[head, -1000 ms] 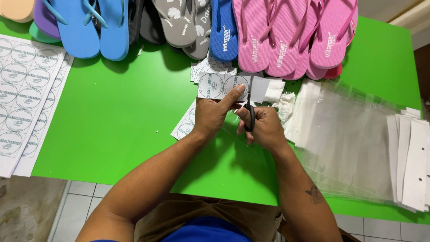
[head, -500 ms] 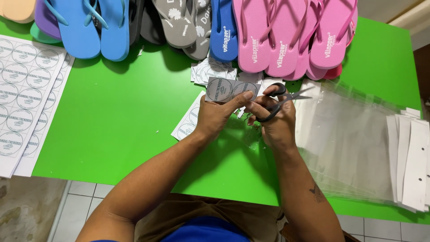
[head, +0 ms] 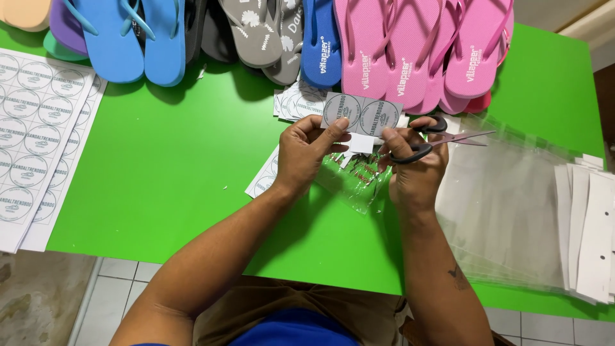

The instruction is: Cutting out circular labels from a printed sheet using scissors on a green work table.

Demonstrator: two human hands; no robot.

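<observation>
Label strip and scissors held over the green counter [head: 160, 166]

Left hand [head: 307, 154] pinches the grey label strip [head: 362, 115] at its 8 o'clock corner, long axis running 10 to 4; right hand [head: 416, 170] grips the scissors [head: 435, 138], blades pointing 3 o'clock (slightly parted). A slack pinch could let the strip twist, skewing a cut.

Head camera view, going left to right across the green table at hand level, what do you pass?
Sheets of round labels → left hand → strip of two grey labels → right hand with scissors → clear plastic bags → white card strips.
</observation>
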